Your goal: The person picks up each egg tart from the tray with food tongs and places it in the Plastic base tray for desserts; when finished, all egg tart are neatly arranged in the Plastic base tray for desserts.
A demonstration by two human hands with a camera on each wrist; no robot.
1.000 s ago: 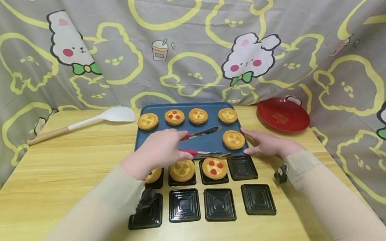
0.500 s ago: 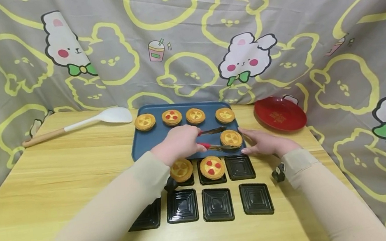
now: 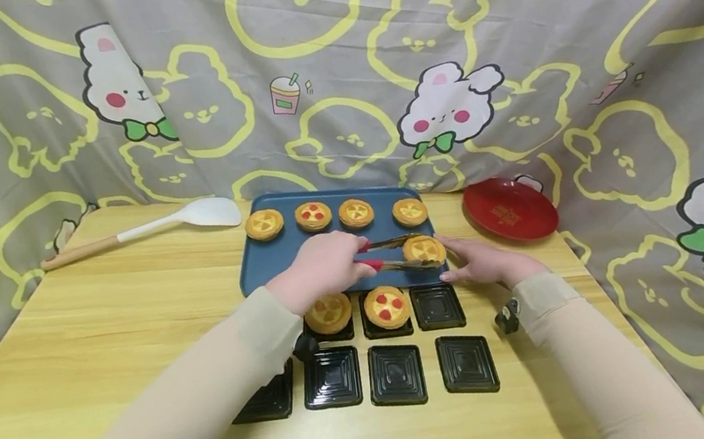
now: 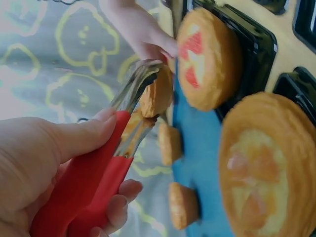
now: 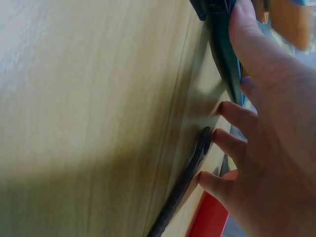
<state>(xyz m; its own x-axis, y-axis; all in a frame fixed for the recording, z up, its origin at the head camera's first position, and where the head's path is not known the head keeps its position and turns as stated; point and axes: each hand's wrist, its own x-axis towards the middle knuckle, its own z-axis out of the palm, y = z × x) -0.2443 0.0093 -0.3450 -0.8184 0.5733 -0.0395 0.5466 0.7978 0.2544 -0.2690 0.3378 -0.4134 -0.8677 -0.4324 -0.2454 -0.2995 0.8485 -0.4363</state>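
My left hand (image 3: 325, 265) grips a pair of tongs (image 4: 94, 182) by its red handles. The tongs' metal tips are on either side of a fruit-topped egg tart (image 3: 425, 249) at the front right of the blue baking tray (image 3: 263, 267). At that tray's right edge rests my right hand (image 3: 484, 260), its fingers spread. In the right wrist view its thumb touches the tray rim, and several fingertips reach down to the table. Just before the tray, a tart with red pieces (image 3: 387, 307) and a yellow one (image 3: 328, 314) sit on black square trays.
Several tarts (image 3: 356, 213) line the back of the baking tray. Bare black trays (image 3: 395, 372) lie nearer me, one (image 3: 437, 305) behind them at right. A white spatula (image 3: 207, 212) lies at left and a red plate (image 3: 511, 209) at right. A patterned curtain (image 3: 329, 63) hangs behind.
My left hand has moved right with the tongs, whose tips have come in closer around the front right tart. My right hand has stayed at the tray's edge.
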